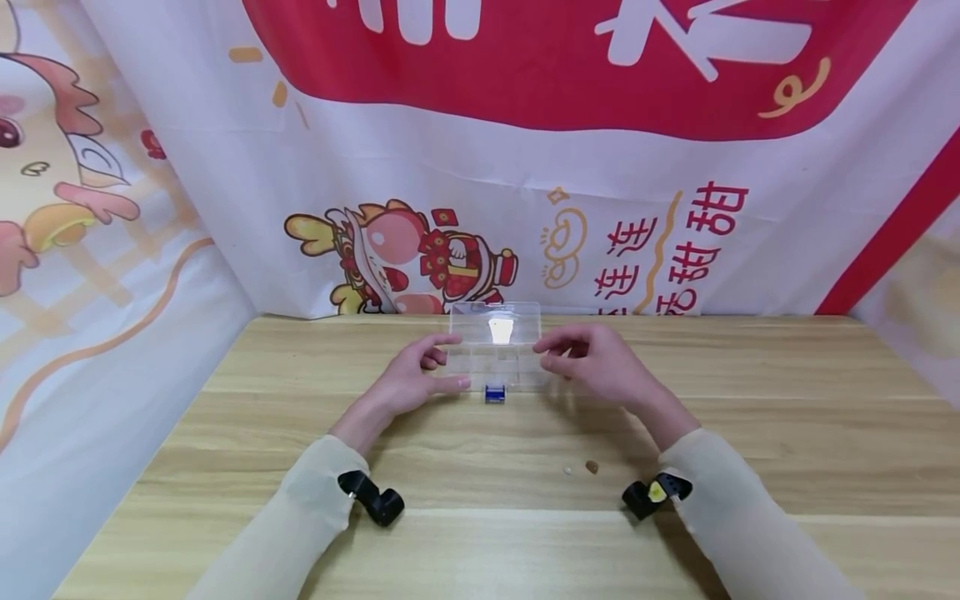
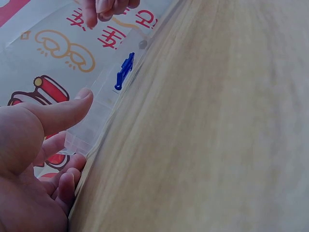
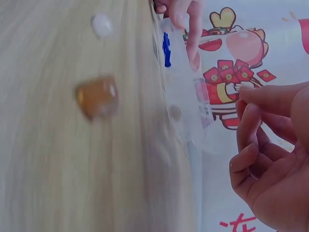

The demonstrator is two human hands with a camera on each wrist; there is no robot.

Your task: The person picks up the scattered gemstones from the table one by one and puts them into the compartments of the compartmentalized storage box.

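A clear plastic compartment box [image 1: 531,377] stands at the back of the table, its transparent lid [image 1: 468,315] raised at the rear. A blue latch [image 1: 495,394] sits on its front. My left hand [image 1: 411,377] is at the box's left end, thumb stretched out by the front corner and fingers along the side. My right hand [image 1: 596,358] hovers by the right end, fingers loosely curled, thumb and index tips close together, nothing visible between them. In the right wrist view a small grey stone [image 3: 175,113] shows through the box wall.
On the table in front of the box lie a brown stone [image 1: 592,467] and a smaller white stone [image 1: 567,471]. Behind the table [image 1: 300,358] hangs a printed cloth [image 1: 420,150], close to the box's raised lid.
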